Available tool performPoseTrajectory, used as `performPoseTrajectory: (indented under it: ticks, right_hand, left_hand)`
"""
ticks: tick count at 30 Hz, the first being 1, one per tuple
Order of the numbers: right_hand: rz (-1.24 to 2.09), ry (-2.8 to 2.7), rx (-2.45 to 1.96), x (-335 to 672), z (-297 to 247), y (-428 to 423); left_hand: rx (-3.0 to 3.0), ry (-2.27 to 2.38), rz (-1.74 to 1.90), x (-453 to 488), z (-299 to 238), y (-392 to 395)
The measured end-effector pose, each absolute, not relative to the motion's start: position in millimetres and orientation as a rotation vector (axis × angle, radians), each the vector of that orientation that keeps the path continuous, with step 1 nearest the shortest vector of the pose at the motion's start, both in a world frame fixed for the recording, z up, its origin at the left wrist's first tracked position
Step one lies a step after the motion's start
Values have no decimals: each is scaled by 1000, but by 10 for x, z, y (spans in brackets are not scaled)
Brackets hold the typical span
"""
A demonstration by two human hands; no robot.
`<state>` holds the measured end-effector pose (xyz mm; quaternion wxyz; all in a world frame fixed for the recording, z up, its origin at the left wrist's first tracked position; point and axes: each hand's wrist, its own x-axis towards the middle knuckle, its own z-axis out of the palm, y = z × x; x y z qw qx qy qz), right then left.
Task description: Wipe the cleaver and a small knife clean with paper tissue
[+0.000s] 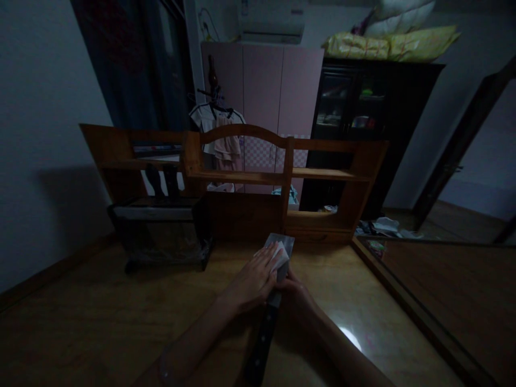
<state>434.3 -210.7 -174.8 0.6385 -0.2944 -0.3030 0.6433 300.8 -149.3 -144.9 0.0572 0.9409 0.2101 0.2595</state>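
Note:
A broad-bladed kitchen knife (263, 341) is held in front of me, its black riveted handle towards me and its metal blade pointing away. My left hand (256, 277) presses a folded white tissue (279, 257) onto the upper face of the blade. From the right side, my right hand (296, 287) grips the blade near the handle; some of its fingers are hidden underneath. Left of my hands stands a dark knife block (161, 236), with black handles sticking up out of its top.
Below my hands is a wooden tabletop (193, 312) with a raised edge on the right. A wooden shelf unit (245, 209) runs along its back. Behind it are a pink wardrobe (262, 86), hanging clothes (220, 129) and a black cabinet (387, 113). The room is dim.

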Motion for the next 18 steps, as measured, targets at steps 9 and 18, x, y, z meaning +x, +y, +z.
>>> performPoseTrajectory:
  ticks: [9,18]
  right_hand:
    - [1436,-857,-644,4346,-1728,-2162]
    - [1416,-881,-672,4348,-1830,-2134]
  left_hand:
    - [2767,689,841,3013,-1375,-1584]
    - [2774,643,813,3014,-1363,-1606]
